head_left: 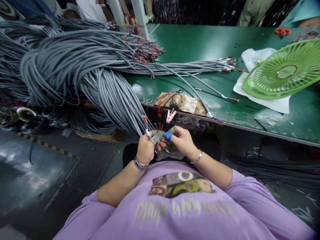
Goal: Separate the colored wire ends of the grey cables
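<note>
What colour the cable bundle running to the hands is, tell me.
Grey; the cable bundle shows best in the head view.

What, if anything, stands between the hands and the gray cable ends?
Nothing visible blocks either one. The left hand holds a gray cable end, and the right hand is close beside colored wires. Some fingers are wrapped; the pink clip sits beyond the hands, not between them and the cables.
</note>
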`<state>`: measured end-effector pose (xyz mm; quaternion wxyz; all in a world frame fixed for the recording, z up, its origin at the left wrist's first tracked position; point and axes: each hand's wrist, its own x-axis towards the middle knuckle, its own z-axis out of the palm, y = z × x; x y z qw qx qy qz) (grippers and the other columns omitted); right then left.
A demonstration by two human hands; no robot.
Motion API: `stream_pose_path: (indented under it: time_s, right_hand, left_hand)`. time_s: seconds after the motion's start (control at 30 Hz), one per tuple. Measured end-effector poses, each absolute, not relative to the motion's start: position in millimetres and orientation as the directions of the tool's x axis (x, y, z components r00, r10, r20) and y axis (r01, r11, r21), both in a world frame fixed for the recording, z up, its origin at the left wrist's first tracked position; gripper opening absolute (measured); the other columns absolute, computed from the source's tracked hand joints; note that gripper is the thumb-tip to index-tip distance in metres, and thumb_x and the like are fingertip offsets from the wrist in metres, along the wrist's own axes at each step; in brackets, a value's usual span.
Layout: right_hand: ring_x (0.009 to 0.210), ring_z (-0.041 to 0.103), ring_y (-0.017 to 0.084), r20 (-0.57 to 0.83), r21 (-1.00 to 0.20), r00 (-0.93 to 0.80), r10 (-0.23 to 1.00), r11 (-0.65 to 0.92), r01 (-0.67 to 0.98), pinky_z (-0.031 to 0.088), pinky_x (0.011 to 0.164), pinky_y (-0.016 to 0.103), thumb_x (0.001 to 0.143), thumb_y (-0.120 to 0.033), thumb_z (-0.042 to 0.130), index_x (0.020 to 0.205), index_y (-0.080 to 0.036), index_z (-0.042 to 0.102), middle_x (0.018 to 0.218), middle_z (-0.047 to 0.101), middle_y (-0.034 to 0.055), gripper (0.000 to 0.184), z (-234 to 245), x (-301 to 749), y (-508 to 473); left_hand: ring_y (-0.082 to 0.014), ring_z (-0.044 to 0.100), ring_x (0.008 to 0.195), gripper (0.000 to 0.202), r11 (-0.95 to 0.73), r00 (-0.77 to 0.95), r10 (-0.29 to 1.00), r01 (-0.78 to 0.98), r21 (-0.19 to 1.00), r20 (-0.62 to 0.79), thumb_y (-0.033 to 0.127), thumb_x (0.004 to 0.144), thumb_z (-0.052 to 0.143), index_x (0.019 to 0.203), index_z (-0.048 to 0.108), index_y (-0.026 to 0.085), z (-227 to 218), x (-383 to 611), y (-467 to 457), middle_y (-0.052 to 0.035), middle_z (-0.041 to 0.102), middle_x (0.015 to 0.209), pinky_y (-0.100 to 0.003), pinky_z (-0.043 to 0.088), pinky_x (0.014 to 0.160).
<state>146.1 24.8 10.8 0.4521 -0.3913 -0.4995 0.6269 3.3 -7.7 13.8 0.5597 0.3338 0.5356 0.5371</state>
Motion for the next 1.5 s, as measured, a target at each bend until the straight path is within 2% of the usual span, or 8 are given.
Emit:
stream_pose_path:
  time_s: [0.3,0.4,0.53,0.67,0.83,1.1,1.33,1.5]
  right_hand:
    - [0.059,0.049,0.011,0.02,-0.998,-0.393,0.919,-0.004,-0.062,0.043,0.058,0.026,0.076,-0.055,0.069,0.072,-0.017,0.061,0.065,0.059,0.0002,0.039,6,152,19]
    - [0.055,0.046,0.009,-0.055,-0.992,-0.386,0.921,-0.096,-0.087,0.04,0.054,0.024,0.073,-0.061,0.069,0.072,-0.017,0.059,0.062,0.056,-0.0014,0.045,3,155,24]
    - [0.054,0.048,0.008,-0.206,-0.911,-0.32,0.925,-0.301,-0.281,0.041,0.051,0.022,0.071,-0.072,0.064,0.078,-0.017,0.06,0.069,0.059,0.0,0.056,-3,161,33]
    - [0.056,0.049,0.007,-0.239,-0.862,-0.296,0.925,-0.342,-0.373,0.044,0.053,0.02,0.071,-0.072,0.064,0.088,-0.016,0.064,0.073,0.06,0.0003,0.058,-5,165,47]
    - [0.057,0.052,0.007,-0.267,-0.847,-0.37,0.89,-0.4,-0.351,0.046,0.054,0.02,0.076,-0.073,0.058,0.083,-0.015,0.065,0.078,0.065,0.0029,0.059,-3,161,72]
    - [0.055,0.051,0.008,-0.128,-0.79,-0.448,0.885,-0.364,-0.494,0.044,0.053,0.021,0.075,-0.067,0.065,0.08,-0.015,0.066,0.07,0.063,0.0004,0.053,-7,142,88]
    - [0.057,0.051,0.009,-0.249,-0.597,-0.487,0.837,-0.528,-0.604,0.045,0.053,0.023,0.082,-0.064,0.061,0.08,-0.017,0.066,0.073,0.066,0.0008,0.047,-2,132,89]
    - [0.055,0.051,0.008,-0.294,-0.499,-0.437,0.85,-0.527,-0.688,0.043,0.052,0.02,0.083,-0.054,0.067,0.077,-0.016,0.066,0.066,0.064,-0.0015,0.038,4,126,87]
  left_hand:
    - [-0.0068,0.052,0.036,0.036,0.201,-0.15,0.959,-0.241,0.949,-0.241,0.045,0.068,0.076,0.063,0.058,0.015,14,-1,-8,0.0014,0.06,0.052,-0.016,0.032,0.032]
    - [-0.0059,0.05,0.036,0.036,0.195,-0.135,0.965,-0.197,0.961,-0.224,0.044,0.07,0.074,0.06,0.057,0.015,13,-2,-10,0.0017,0.059,0.05,-0.016,0.031,0.032]
    - [-0.0051,0.048,0.034,0.036,0.187,-0.121,0.971,-0.165,0.968,-0.208,0.043,0.071,0.074,0.057,0.056,0.015,12,-3,-10,0.0025,0.057,0.049,-0.016,0.029,0.032]
    - [-0.0042,0.044,0.032,0.038,0.201,-0.05,0.976,-0.153,0.968,-0.21,0.044,0.07,0.075,0.056,0.054,0.015,16,-5,-7,0.0029,0.056,0.047,-0.016,0.027,0.032]
    - [-0.0043,0.041,0.03,0.034,0.261,0.081,0.964,-0.14,0.955,-0.252,0.043,0.068,0.076,0.059,0.057,0.015,26,-7,4,0.0036,0.054,0.044,-0.016,0.026,0.03]
    - [-0.0045,0.036,0.027,0.04,0.342,0.259,0.921,-0.181,0.922,-0.291,0.045,0.06,0.081,0.058,0.056,0.015,30,-7,25,0.0037,0.052,0.039,-0.016,0.025,0.028]
    - [-0.0056,0.038,0.027,0.04,0.374,0.277,0.91,-0.223,0.9,-0.309,0.046,0.058,0.081,0.06,0.058,0.014,24,-6,30,0.0026,0.053,0.038,-0.017,0.024,0.028]
    - [-0.0054,0.038,0.026,0.038,0.39,0.286,0.904,-0.244,0.888,-0.319,0.044,0.059,0.081,0.061,0.06,0.013,19,-7,31,0.0023,0.053,0.038,-0.016,0.024,0.028]
